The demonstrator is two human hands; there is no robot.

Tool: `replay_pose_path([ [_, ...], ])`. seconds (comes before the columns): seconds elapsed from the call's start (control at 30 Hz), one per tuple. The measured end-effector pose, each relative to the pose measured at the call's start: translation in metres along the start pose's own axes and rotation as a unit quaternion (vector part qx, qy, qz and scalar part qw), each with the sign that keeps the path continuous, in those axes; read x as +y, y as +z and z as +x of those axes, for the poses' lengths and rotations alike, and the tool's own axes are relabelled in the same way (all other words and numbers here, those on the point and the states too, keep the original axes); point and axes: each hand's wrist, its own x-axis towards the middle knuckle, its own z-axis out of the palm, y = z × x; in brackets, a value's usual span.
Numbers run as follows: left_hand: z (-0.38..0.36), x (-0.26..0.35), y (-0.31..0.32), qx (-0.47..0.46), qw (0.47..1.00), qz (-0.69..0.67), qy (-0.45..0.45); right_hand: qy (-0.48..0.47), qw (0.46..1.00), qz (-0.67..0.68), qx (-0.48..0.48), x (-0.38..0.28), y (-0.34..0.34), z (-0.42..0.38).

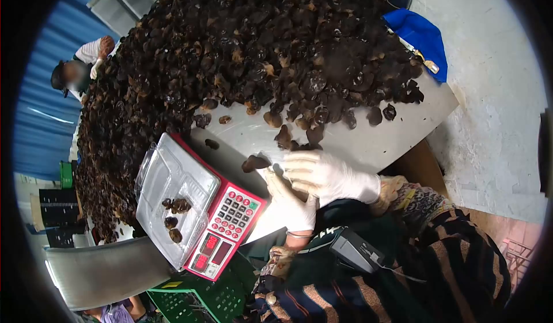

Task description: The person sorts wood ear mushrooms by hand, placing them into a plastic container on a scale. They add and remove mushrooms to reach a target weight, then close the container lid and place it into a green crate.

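Observation:
Both my hands wear thin white gloves and are close together at the table's near edge. My left hand (291,202) has its fingers stretched out, the fingertips right at a dark brown, mushroom-like piece (254,163). Just above and to the right, my right hand (331,176) is held flat with its fingers pointing left, partly overlapping the left one. A few more dark pieces (283,137) lie beside its fingertips. Left of my hands sits a red and white digital scale (230,213). Its clear plastic tray (155,208) holds several small brown pieces (180,205).
A large heap of dark pieces (247,52) covers most of the metal table (397,133). A blue cloth (420,38) hangs at the far right corner. Green crates (196,300) stand below the scale. Another person (86,63) is at the far left side.

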Motion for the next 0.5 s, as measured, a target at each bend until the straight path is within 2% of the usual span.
replay_pose_path([
  [0.03, -0.004, -0.001, 0.003, 0.004, 0.999, 0.051, 0.004, 0.004, 1.000, 0.015, 0.005, 0.004, -0.015, 0.004],
  [0.1, -0.001, 0.006, 0.000, -0.004, 0.999, 0.041, -0.018, 0.055, 0.974, -0.180, 0.128, 0.026, -0.054, 0.021],
  [0.17, -0.002, 0.008, -0.001, -0.011, 0.998, 0.052, -0.023, 0.184, 0.897, -0.316, 0.251, 0.060, -0.084, 0.039],
  [0.23, -0.001, 0.008, -0.001, -0.016, 0.997, 0.070, -0.016, 0.283, 0.827, -0.383, 0.297, 0.094, -0.095, 0.049],
  [0.27, 0.000, 0.008, -0.002, -0.015, 0.998, 0.065, -0.017, 0.285, 0.821, -0.404, 0.285, 0.099, -0.095, 0.053],
  [0.3, 0.001, 0.008, -0.002, -0.013, 0.998, 0.062, -0.016, 0.315, 0.877, -0.279, 0.230, 0.098, -0.090, 0.047],
  [0.37, -0.001, 0.008, -0.002, -0.011, 0.998, 0.056, -0.018, 0.185, 0.914, -0.275, 0.234, 0.085, -0.070, 0.040],
  [0.4, -0.001, 0.007, -0.002, -0.010, 0.998, 0.058, -0.019, 0.137, 0.944, -0.203, 0.220, 0.078, -0.060, 0.035],
  [0.43, -0.001, 0.007, -0.001, -0.009, 0.998, 0.060, -0.021, 0.149, 0.943, -0.214, 0.206, 0.050, -0.048, 0.031],
  [0.5, -0.002, 0.006, 0.000, -0.008, 0.998, 0.063, -0.022, 0.091, 0.984, -0.112, 0.109, 0.025, -0.023, 0.018],
])
